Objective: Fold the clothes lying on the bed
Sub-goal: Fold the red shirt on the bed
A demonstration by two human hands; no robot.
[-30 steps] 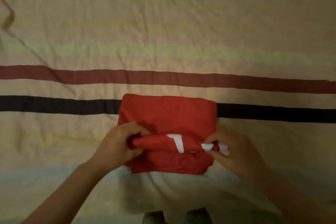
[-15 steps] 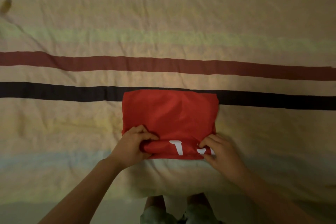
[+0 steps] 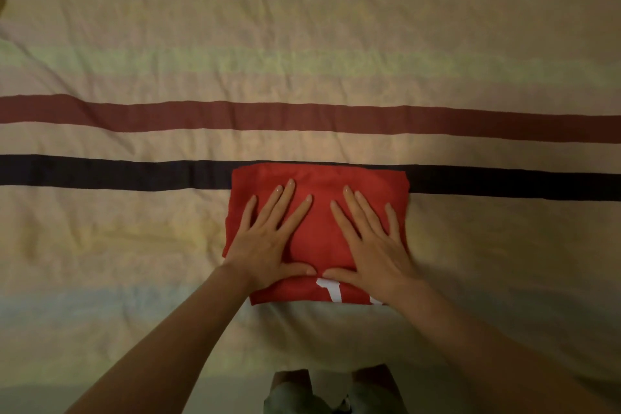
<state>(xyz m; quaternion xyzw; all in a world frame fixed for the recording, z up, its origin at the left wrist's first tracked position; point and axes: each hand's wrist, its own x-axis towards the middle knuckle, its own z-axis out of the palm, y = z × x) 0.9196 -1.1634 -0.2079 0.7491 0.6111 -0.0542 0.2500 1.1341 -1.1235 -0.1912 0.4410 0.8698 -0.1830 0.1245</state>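
We are pressing our left hand (image 3: 268, 239) and right hand (image 3: 373, 242) flat, fingers straight and spread, grasping nothing, on the folded red cloth garment with white print (image 3: 319, 188). It is lying on the beige striped bedsheet (image 3: 302, 27), its far edge overlapping the black stripe (image 3: 117, 173).

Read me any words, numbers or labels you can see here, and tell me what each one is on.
No text reads whole.
White print on the near edge of the folded red garment: part of one stroke shows, perhaps a "1", beside the right hand; the rest is folded under or covered, so it cannot be read.
Left hand and right hand lie flat on the garment.
Striped bedsheet: stripes only, no writing.
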